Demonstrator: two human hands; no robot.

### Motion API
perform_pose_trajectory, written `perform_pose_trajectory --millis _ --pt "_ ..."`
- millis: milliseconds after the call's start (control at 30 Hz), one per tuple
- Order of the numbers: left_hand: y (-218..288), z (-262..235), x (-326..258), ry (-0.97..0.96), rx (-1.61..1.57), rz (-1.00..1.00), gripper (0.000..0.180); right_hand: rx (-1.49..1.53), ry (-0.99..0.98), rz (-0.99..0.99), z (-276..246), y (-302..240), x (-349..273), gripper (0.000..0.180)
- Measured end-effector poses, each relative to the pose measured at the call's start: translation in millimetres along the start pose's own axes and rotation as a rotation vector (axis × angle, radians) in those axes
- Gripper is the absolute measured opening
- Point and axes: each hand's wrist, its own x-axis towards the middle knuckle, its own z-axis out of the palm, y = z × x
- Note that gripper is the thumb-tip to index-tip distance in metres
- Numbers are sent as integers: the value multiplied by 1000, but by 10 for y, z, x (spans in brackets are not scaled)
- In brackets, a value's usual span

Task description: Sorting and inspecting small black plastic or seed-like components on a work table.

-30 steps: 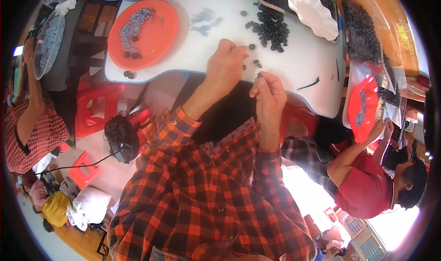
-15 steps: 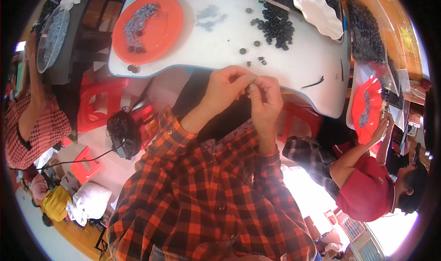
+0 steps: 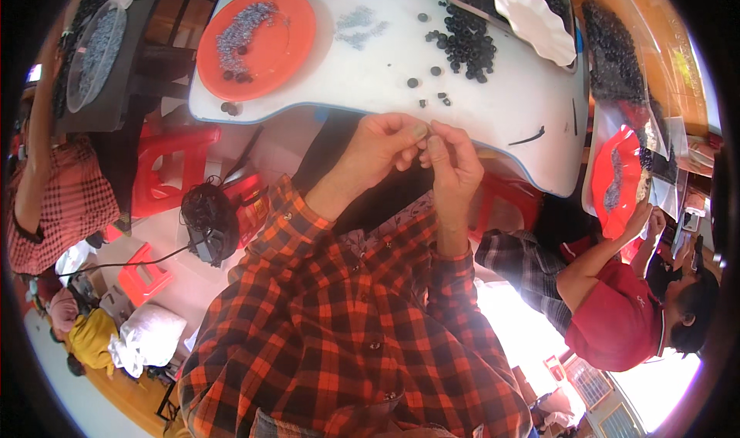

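left hand (image 3: 381,145) and right hand (image 3: 453,161) together at frame centre, fingertips pinching a tiny piece too small to tell | just below near edge of white table (image 3: 501,107) | small dark round pieces (image 3: 466,41) heaped upper centre-right | orange round plastic plate (image 3: 258,33) upper left

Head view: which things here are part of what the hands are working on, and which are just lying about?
In the job:
left hand and right hand, fingertips meeting
pile of small dark round parts
orange plate of grey bits

Lying about:
white scalloped dish
red plastic stool
black corded device
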Motion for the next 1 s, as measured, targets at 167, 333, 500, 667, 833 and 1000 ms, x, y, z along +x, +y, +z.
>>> perform_pose_trajectory --millis 167,333,500,667,833,1000 --pt "16 59 -17 20 -46 -17 15 17 -8 -8 2 0 -8 15" --pt "-27 39 -7 14 -6 -12 20 14 30 -4 -18 37 -25 9" --pt "-7 77 -15 1 85 5 22 -25 91 -38 -45 49 -10 5" --pt "-21 3 -1 -35 79 -39 23 -229 31 -163 -87 39 0 10" --pt "-51 21 -3 -49 131 2 25 -178 13 -148 -87 19 -11 12" --pt "-61 15 -6 -44 49 0 25 -51 30 -64 -73 51 -41 17"
